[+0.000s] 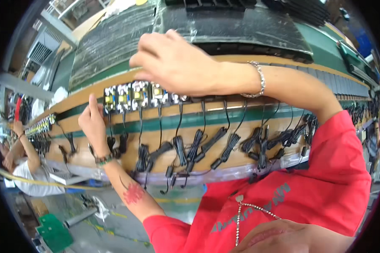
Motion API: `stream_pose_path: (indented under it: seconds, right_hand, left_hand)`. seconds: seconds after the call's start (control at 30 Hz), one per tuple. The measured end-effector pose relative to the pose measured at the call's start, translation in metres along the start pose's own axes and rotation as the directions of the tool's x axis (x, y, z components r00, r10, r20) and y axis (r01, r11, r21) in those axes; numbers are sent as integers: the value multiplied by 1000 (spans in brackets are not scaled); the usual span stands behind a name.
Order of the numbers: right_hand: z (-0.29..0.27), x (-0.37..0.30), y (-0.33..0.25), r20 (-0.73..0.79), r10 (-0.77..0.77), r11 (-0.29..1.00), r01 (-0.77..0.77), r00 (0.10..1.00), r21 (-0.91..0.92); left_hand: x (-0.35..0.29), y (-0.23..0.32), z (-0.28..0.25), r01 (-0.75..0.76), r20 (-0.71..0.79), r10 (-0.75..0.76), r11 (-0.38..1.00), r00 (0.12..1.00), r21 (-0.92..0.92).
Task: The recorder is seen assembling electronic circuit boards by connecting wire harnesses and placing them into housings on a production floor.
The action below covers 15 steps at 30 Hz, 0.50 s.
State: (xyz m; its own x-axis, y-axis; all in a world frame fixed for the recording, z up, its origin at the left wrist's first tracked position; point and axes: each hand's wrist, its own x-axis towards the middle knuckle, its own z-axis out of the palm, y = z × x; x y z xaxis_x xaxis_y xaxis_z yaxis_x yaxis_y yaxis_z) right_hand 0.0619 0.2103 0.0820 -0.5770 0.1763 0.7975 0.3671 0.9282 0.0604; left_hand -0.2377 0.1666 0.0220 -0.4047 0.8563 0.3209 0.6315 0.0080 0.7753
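A row of small black adapter housings stands on the bench, with lids off at its left end and bare circuit boards (139,96) showing yellow parts. Above this end hovers my right hand (169,61), its fingers bent inward; whatever they may hold is hidden. My left hand (93,126) is beside the leftmost housing, one digit stretched upward and the others partly bent, with nothing visible in it. Black cords run from the housings toward me, ending in tied cable bundles (194,145). Farther right, the row is covered by grey-black casings (350,84).
Behind the row, black trays (249,29) wrapped in clear film lie on a green surface (61,74). Bundled cables hang near the bench's front edge. To the left, a co-worker in a white shirt (33,177) is at the same line, near more open boards (40,126).
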Motion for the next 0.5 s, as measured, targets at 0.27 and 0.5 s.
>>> stream_pose_path:
  seconds: [0.27,0.5]
  right_hand:
    - [-127,-106,184,67,177,795,-102,982,-598]
    - [-158,-103,186,390,499,817,-271,774,-509]
  left_hand:
    - [-8,19,-5,-133,-36,132,991,991,-31]
    - [-18,18,1,-95,-53,94,995,994,-20]
